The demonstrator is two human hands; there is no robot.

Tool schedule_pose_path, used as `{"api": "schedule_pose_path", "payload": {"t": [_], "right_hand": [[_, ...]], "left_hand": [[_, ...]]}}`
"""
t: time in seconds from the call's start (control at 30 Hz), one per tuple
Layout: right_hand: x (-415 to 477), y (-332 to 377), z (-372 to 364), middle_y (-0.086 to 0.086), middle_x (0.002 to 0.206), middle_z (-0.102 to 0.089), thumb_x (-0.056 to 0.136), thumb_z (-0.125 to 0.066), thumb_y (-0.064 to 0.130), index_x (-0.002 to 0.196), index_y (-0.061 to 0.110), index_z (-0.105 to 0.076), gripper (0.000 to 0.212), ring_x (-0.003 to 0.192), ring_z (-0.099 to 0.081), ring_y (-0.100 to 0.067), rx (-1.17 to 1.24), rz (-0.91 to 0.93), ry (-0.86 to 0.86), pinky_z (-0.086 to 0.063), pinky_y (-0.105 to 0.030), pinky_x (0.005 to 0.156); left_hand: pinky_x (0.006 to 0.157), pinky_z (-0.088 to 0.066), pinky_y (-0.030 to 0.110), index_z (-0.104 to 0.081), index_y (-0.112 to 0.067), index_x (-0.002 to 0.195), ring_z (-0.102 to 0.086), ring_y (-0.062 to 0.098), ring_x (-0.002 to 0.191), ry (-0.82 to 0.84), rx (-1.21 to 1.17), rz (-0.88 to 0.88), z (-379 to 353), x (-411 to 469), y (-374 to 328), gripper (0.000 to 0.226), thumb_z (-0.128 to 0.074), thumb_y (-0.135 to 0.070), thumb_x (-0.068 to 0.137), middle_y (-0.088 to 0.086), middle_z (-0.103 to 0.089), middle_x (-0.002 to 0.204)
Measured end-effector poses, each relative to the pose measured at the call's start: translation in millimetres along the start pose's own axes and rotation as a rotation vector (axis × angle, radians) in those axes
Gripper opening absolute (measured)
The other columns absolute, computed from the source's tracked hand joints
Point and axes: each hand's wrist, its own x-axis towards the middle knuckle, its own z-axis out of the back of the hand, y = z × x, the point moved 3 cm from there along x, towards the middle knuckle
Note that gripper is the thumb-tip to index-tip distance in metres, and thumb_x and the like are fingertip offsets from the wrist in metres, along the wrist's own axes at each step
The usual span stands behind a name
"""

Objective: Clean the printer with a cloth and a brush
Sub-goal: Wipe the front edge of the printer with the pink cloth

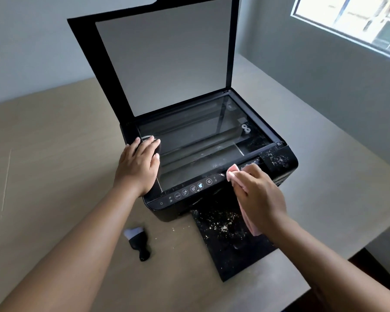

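Gripping the cloth (248,212), right hand (259,194) meets the printer (279,163).

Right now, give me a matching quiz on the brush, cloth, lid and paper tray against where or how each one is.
Things:
1 brush
2 cloth
3 lid
4 paper tray

Places or states:
A raised open
B speckled with crumbs
C lying on the table
D gripped in the right hand

Pairs: 1-C, 2-D, 3-A, 4-B.
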Motion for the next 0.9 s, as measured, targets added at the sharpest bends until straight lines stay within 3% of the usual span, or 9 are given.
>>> {"api": "schedule_pose_path", "payload": {"t": [0.13,0.23,0.33,0.47,0.6,0.73,0.9], "right_hand": [[5,9,2,0.007,0.085,-0.052,0.094,-0.051,0.037,0.097,0.030,-0.065,0.015,0.065,-0.047,-0.015,-0.020,0.134,0.055,-0.032,-0.023,0.047],[8,-13,13,0.006,0.088,-0.052,0.092,-0.047,0.040,0.101,0.034,-0.063,0.019,0.069,-0.055,-0.020,-0.070,0.107,0.085,-0.036,-0.024,0.046],[12,-26,20,0.004,0.088,-0.053,0.090,-0.055,0.033,0.100,0.033,-0.062,0.011,0.069,-0.057,-0.025,-0.044,0.049,0.056,-0.035,-0.024,0.048],[7,2,9,0.007,0.088,-0.050,0.093,-0.051,0.040,0.103,0.037,-0.062,0.014,0.070,-0.054,-0.018,0.009,0.193,0.153,-0.033,-0.024,0.050],[19,-20,24,0.005,0.084,-0.052,0.095,-0.049,0.038,0.104,0.038,-0.062,0.016,0.067,-0.056,-0.022,-0.048,0.249,0.169,-0.039,-0.027,0.046],[35,-68,46,0.005,0.094,-0.054,0.098,-0.038,0.039,0.108,0.036,-0.055,0.020,0.077,-0.061,-0.023,-0.121,0.124,0.226,-0.044,-0.030,0.054],[40,-68,45,0.004,0.088,-0.047,0.094,-0.046,0.037,0.107,0.034,-0.057,0.017,0.063,-0.050,-0.021,-0.019,0.287,0.296,-0.041,-0.028,0.048]], "left_hand": [[0.118,-0.014,0.045,-0.040,-0.021,0.144,-0.024,0.029,0.143,-0.007,0.058,0.006,0,-1,-6,0.045,-0.039,-0.023,0.099,-0.002,-0.036,0.153],[0.117,-0.017,0.047,-0.037,-0.018,0.146,-0.025,0.033,0.143,0.022,0.046,0.068,1,-2,-20,0.048,-0.041,-0.026,0.098,0.005,-0.032,0.155],[0.119,-0.009,0.042,-0.027,-0.023,0.150,-0.015,0.029,0.146,0.051,0.002,0.188,-5,-9,-40,0.056,-0.036,-0.042,0.098,0.003,-0.021,0.159],[0.120,-0.006,0.040,-0.027,-0.025,0.150,-0.010,0.023,0.147,0.011,0.064,0.246,-7,-15,-52,0.060,-0.032,-0.051,0.096,-0.001,-0.021,0.160],[0.120,-0.008,0.038,-0.030,-0.026,0.149,-0.012,0.020,0.147,0.008,0.074,0.264,-3,-18,-53,0.060,-0.035,-0.052,0.095,-0.004,-0.022,0.159],[0.119,-0.011,0.037,-0.035,-0.027,0.147,-0.015,0.018,0.146,-0.019,0.077,0.280,-1,-19,-56,0.058,-0.041,-0.050,0.094,-0.006,-0.026,0.157],[0.118,-0.014,0.034,-0.040,-0.027,0.143,-0.020,0.017,0.145,-0.051,0.090,0.294,-1,-19,-57,0.054,-0.046,-0.046,0.093,-0.007,-0.032,0.155]]}}
